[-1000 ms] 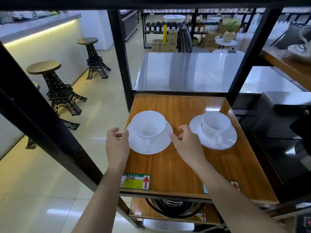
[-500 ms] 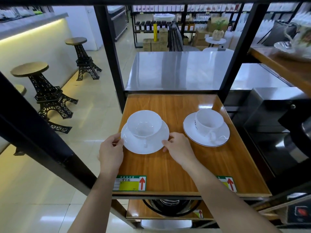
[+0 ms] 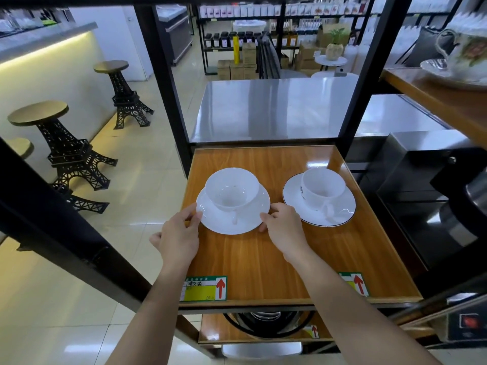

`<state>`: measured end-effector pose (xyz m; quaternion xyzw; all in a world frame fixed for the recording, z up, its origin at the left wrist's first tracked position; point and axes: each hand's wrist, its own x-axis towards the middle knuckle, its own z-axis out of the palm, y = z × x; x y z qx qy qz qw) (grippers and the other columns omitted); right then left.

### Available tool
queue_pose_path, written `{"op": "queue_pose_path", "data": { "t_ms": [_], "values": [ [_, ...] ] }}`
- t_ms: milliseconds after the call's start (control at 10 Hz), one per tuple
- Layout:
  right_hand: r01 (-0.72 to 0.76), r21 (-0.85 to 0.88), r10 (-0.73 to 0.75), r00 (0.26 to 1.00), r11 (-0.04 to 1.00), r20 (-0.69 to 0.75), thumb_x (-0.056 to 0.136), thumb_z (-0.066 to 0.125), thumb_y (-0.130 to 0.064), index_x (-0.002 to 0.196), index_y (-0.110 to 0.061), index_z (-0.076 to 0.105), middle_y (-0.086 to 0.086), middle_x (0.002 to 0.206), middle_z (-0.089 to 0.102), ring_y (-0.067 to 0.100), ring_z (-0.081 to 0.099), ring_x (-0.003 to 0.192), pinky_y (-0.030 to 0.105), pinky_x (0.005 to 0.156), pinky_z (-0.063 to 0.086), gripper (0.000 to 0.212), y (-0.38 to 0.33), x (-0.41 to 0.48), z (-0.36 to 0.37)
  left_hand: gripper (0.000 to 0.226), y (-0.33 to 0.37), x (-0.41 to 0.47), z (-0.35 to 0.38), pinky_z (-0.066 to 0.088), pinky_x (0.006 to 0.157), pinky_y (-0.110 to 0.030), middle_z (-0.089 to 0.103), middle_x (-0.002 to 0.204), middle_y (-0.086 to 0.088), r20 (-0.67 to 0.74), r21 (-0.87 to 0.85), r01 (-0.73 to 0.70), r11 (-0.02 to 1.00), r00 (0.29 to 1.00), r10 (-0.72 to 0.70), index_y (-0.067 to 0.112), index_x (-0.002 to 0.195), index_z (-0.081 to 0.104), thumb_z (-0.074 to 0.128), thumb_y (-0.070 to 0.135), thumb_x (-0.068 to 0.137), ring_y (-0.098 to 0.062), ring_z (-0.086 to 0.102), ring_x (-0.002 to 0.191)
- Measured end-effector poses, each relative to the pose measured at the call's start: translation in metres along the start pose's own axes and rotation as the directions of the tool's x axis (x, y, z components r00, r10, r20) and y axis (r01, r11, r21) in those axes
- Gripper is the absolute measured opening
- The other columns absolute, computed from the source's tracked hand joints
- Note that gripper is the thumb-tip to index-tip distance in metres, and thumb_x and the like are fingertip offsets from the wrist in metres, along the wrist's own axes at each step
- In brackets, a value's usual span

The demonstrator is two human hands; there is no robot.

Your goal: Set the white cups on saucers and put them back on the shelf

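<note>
— Two cups, both on saucers on the wooden shelf (image 3: 263,259)?
— Yes. The left cup (image 3: 232,188) sits on its plain saucer (image 3: 224,222); the right cup (image 3: 322,187) on a dark-rimmed saucer (image 3: 340,214), just beside.
— And the grip?
— The left hand (image 3: 179,235) and right hand (image 3: 283,227) each pinch opposite edges of the plain saucer, fingers narrow on the rim, probably so the cup stays level and doesn't slide.
</note>
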<state>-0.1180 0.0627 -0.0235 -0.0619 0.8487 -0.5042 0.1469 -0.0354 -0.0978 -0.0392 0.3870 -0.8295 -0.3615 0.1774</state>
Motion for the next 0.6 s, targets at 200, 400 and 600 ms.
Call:
{"op": "queue_pose_path", "data": {
  "t_ms": [200, 400, 600],
  "values": [
    [-0.006, 0.023, 0.006, 1.000, 1.000, -0.011, 0.095, 0.049, -0.021, 0.119, -0.008, 0.057, 0.003, 0.076, 0.063, 0.007, 0.056, 0.067, 0.023, 0.075, 0.040, 0.029, 0.001, -0.001, 0.000, 0.038, 0.000, 0.000, -0.001, 0.009, 0.082, -0.025, 0.066, 0.117, 0.000, 0.017, 0.058, -0.040, 0.998, 0.999, 0.039, 0.038, 0.128, 0.056, 0.036, 0.046, 0.096, -0.018, 0.052, 0.111],
    [-0.015, 0.016, 0.015, 1.000, 1.000, 0.019, 0.095, 0.047, -0.022, 0.125, -0.010, 0.051, 0.002, 0.073, 0.061, 0.007, 0.055, 0.062, 0.014, 0.055, 0.036, 0.033, -0.002, -0.004, -0.002, 0.042, -0.002, -0.002, -0.001, 0.014, 0.094, -0.030, 0.064, 0.122, -0.001, 0.016, 0.059, -0.048, 0.997, 0.999, 0.047, 0.034, 0.128, 0.056, 0.037, 0.049, 0.095, -0.018, 0.050, 0.118],
    [0.031, 0.025, -0.030, 0.999, 0.999, -0.027, 0.095, 0.047, -0.030, 0.134, -0.013, 0.042, 0.007, 0.094, 0.065, 0.003, 0.055, 0.068, 0.011, 0.055, 0.033, 0.043, -0.004, -0.017, -0.016, 0.044, 0.006, -0.013, -0.014, 0.025, 0.108, -0.041, 0.063, 0.126, -0.001, -0.053, -0.058, -0.045, 0.997, 0.998, 0.042, 0.026, 0.126, 0.059, 0.036, 0.048, 0.095, -0.022, 0.053, 0.118]
  ]
}}
